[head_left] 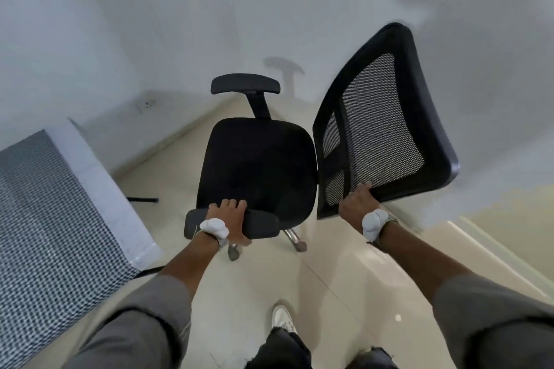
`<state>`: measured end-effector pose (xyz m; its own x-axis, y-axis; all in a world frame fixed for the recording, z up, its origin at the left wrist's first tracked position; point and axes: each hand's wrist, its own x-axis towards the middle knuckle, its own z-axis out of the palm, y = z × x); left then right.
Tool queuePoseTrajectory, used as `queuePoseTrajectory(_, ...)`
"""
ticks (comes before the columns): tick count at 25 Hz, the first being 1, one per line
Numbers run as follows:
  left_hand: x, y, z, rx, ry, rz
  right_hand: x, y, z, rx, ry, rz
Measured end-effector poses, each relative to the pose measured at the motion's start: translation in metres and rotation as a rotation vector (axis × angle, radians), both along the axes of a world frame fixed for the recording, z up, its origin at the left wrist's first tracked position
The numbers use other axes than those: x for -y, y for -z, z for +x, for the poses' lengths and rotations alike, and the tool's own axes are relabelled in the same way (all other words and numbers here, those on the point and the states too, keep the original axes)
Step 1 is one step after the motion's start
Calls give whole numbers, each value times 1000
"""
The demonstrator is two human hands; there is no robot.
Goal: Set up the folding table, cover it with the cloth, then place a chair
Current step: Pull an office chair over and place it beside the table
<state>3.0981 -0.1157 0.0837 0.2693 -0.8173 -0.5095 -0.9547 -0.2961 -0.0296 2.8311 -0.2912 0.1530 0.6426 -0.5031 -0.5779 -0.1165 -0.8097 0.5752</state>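
A black office chair (257,168) on castors stands on the floor ahead of me, its seat facing left toward the table. My left hand (229,219) grips the chair's near armrest (260,226). My right hand (358,202) holds the lower edge of the mesh backrest (380,129), which is on the right. The far armrest (245,84) points at the wall. At the left stands the table, covered with a blue-and-white checked cloth (45,219) whose white border (111,189) hangs over the edge.
White walls close in behind and to the right of the chair. A wall socket (146,105) sits low at the back left. A black table leg (142,199) shows under the cloth. My white shoe (281,319) is on the cream tiled floor.
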Motion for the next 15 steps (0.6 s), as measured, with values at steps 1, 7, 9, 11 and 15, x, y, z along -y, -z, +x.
queuePoseTrajectory(1, -4, 0, 11, -7, -50, 0, 6, 3, 17, 17, -39, -1)
queuePoseTrajectory(7, -10, 9, 48, 3, -196, -4, 46, 18, 83, 87, -101, -88)
queuePoseTrajectory(9, -8, 13, 60, 19, -221, -12, 59, 20, 105, 109, -129, -78)
queuePoseTrajectory(11, -5, 17, 68, 20, -259, -28, 76, 20, 125, 129, -197, -61)
queuePoseTrajectory(15, 14, 16, 72, 27, -341, -46, 122, 13, 159, 159, -341, -79)
